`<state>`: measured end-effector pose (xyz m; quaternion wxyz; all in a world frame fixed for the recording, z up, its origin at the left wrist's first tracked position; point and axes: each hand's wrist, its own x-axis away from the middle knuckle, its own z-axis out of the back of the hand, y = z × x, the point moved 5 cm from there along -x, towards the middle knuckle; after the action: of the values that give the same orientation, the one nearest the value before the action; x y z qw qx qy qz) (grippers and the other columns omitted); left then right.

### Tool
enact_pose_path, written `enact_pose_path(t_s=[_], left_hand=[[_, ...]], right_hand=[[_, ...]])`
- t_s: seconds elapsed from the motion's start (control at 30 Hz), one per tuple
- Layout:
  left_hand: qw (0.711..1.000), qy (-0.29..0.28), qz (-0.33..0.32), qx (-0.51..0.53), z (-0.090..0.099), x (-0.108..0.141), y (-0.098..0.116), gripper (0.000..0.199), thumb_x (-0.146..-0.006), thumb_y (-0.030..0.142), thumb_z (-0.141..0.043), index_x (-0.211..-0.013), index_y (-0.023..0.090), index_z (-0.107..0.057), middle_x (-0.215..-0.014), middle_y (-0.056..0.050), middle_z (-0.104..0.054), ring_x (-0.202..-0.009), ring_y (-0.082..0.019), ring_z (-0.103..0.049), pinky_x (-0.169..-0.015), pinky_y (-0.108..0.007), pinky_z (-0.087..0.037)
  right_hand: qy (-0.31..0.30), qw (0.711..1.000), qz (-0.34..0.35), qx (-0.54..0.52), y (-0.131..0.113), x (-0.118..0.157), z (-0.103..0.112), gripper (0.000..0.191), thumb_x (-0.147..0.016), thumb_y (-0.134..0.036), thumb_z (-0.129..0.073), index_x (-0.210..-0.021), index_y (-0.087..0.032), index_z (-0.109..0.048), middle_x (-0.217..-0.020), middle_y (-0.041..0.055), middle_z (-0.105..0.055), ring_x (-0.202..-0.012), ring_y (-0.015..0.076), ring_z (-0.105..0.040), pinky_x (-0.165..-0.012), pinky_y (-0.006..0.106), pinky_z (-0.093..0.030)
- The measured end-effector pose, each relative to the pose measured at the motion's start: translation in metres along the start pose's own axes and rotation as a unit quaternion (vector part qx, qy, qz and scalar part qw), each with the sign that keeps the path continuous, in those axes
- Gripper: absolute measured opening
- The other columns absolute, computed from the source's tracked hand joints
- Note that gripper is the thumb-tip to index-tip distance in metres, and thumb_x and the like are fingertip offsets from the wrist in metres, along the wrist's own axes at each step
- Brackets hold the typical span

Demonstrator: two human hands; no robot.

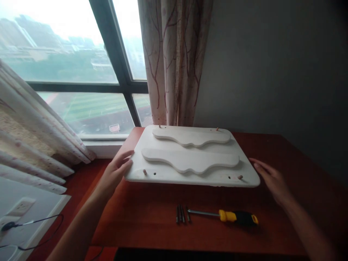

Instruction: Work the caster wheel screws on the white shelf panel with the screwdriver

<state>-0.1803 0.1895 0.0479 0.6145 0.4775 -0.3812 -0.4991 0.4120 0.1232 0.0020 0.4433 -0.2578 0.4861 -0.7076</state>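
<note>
Front of board [163, 178]: bolts [177, 214] + screwdriver [235, 216] block mid & R; tabletop [136, 210] open to L.
Atop board: 2 wavy slats [190, 162], narrow gap btwn; pegs [144, 172] nr corners.
Board L edge: L hand [115, 174] in way.
Board R edge: R hand [272, 183] in way; bare tabletop beyond.
Behind board: curtain [170, 72].

A single head-worn camera looks forward and steeply down from above the near side of a red-brown table [152, 232], whose front edge crosses the bottom of the view. It stands close enough that the left hand [116, 170] and right hand [273, 181] reach away from it on either side. A white board [163, 145] sits near mid-frame; beyond, the view takes in a window [67, 58] at upper left and a grey wall [258, 65] at right
</note>
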Motion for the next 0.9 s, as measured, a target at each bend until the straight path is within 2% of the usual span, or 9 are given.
enact_pose_path(t_s=[0.17, 0.27, 0.43, 0.6, 0.8, 0.9], left_hand=[[1.000, -0.023, 0.007, 0.015, -0.002, 0.004, 0.000, 0.089, -0.063, 0.069, -0.080, -0.132, 0.015, -0.065, -0.112, -0.013, -0.077, -0.096, -0.028, -0.070, -0.075, -0.030, -0.055], [1.000, 0.003, -0.016, -0.014, 0.004, -0.002, 0.003, 0.085, -0.063, 0.071, -0.077, -0.125, 0.015, -0.069, -0.114, -0.012, -0.076, -0.098, -0.028, -0.069, -0.076, -0.030, -0.055], [0.997, 0.036, -0.046, -0.043, 0.011, -0.013, 0.000, 0.073, -0.069, 0.065, -0.071, -0.123, 0.016, -0.071, -0.133, -0.012, -0.069, -0.114, -0.032, -0.066, -0.094, -0.037, -0.053], [0.997, 0.050, -0.042, -0.049, 0.019, -0.020, -0.006, 0.072, -0.068, 0.065, -0.069, -0.122, 0.016, -0.071, -0.136, -0.012, -0.068, -0.124, -0.035, -0.062, -0.106, -0.042, -0.047], [0.994, 0.061, -0.055, -0.067, 0.028, -0.025, -0.005, 0.079, -0.070, 0.070, -0.067, -0.127, 0.014, -0.069, -0.126, -0.011, -0.073, -0.110, -0.032, -0.067, -0.091, -0.038, -0.055], [0.993, 0.069, -0.060, -0.072, 0.035, -0.031, -0.008, 0.078, -0.073, 0.068, -0.065, -0.129, 0.014, -0.068, -0.127, -0.012, -0.072, -0.113, -0.032, -0.066, -0.091, -0.037, -0.055]], right_hand=[[-0.009, 1.000, -0.003, -0.007, -0.007, 0.006, -0.008, 0.052, -0.082, -0.054, -0.067, -0.122, -0.020, -0.075, -0.125, 0.0110, -0.074, -0.115, 0.0302, -0.068, -0.097, 0.040, -0.055], [-0.019, 1.000, 0.003, 0.003, -0.010, 0.006, -0.013, 0.052, -0.082, -0.052, -0.067, -0.121, -0.019, -0.075, -0.126, 0.0116, -0.073, -0.117, 0.0304, -0.068, -0.099, 0.041, -0.054], [-0.027, 0.999, 0.031, 0.017, -0.017, 0.010, -0.023, 0.050, -0.083, -0.052, -0.065, -0.120, -0.019, -0.076, -0.126, 0.0126, -0.073, -0.117, 0.0303, -0.068, -0.099, 0.043, -0.054], [-0.027, 0.996, 0.063, 0.049, -0.026, 0.009, -0.034, 0.052, -0.084, -0.052, -0.061, -0.120, -0.016, -0.075, -0.122, 0.0142, -0.074, -0.112, 0.0300, -0.070, -0.095, 0.042, -0.056], [-0.026, 0.993, 0.093, 0.066, -0.032, -0.001, -0.051, 0.050, -0.085, -0.048, -0.058, -0.118, -0.015, -0.076, -0.120, 0.0146, -0.075, -0.109, 0.0294, -0.071, -0.094, 0.041, -0.056], [-0.030, 0.990, 0.118, 0.074, -0.037, -0.009, -0.065, 0.047, -0.087, -0.047, -0.055, -0.117, -0.016, -0.076, -0.119, 0.0143, -0.075, -0.109, 0.0294, -0.071, -0.097, 0.043, -0.054]])
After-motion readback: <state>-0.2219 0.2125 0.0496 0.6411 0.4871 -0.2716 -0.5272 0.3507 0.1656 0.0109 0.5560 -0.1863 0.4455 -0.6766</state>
